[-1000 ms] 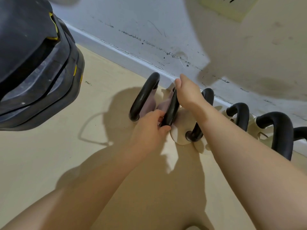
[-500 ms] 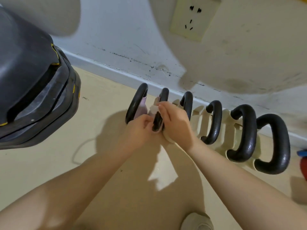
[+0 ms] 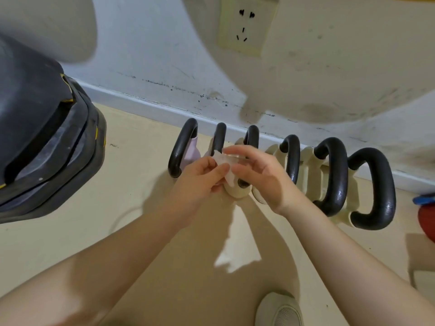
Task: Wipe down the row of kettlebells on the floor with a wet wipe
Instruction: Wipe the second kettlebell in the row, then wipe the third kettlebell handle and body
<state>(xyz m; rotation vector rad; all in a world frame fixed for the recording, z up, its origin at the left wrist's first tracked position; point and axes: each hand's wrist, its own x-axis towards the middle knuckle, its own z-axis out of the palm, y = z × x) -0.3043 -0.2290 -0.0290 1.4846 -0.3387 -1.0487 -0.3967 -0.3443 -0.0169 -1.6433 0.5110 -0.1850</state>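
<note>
Kettlebell handles black, glossy, smooth; bodies cream, matt; wet wipe thin, translucent white; floor smooth beige; wall scuffed, matt paint

Left hand, right hand pinch wet wipe above kettlebells.

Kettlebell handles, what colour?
Glossy black, all six handles in the row, clearest in the head view. The bodies below are cream, the leftmost pale pink.

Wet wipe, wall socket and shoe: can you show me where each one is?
wet wipe [image 3: 225,166]: head view, on the crumpled white middle pinched between both hands.
wall socket [image 3: 244,27]: head view, on the middle of its faceplate.
shoe [image 3: 279,310]: head view, on the toe.
</note>
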